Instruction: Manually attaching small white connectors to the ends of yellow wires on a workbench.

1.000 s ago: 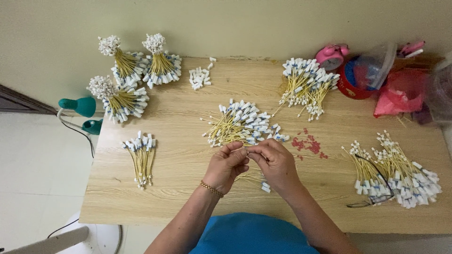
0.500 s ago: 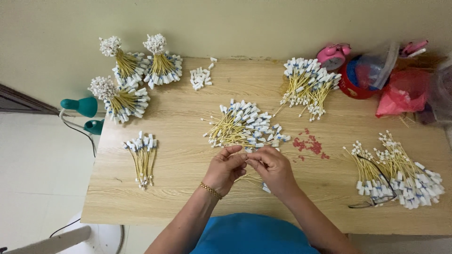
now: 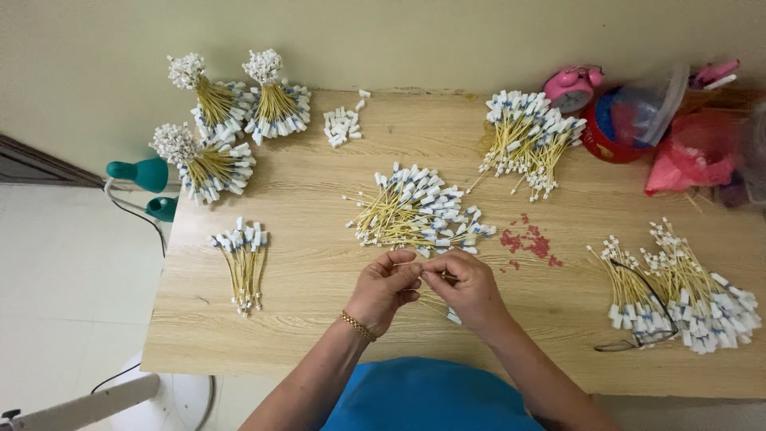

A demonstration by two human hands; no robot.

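Your left hand (image 3: 385, 289) and right hand (image 3: 469, 289) meet fingertip to fingertip over the front middle of the pale wood-grain surface (image 3: 311, 319). Both are pinched narrow on a thin yellow stick (image 3: 437, 277); its length is mostly hidden between your fingers, and its ends are too small to make out. A gold bracelet (image 3: 358, 326) circles your left wrist.

Just beyond your hands lies a loose pile of sticks (image 3: 416, 212), each thin and yellow with a white and blue tag. A small flat row of the same sticks (image 3: 243, 263) lies well to the left. Three tied bundles (image 3: 223, 120) fan out at the far left corner. Another heap (image 3: 678, 291) sits at the right, with a thin dark loop lying across it. Small red scraps (image 3: 528, 242) dot the wood near the middle. A pink alarm clock (image 3: 570, 86) and crumpled plastic bags (image 3: 686, 152) crowd the far right corner, partly cut off.
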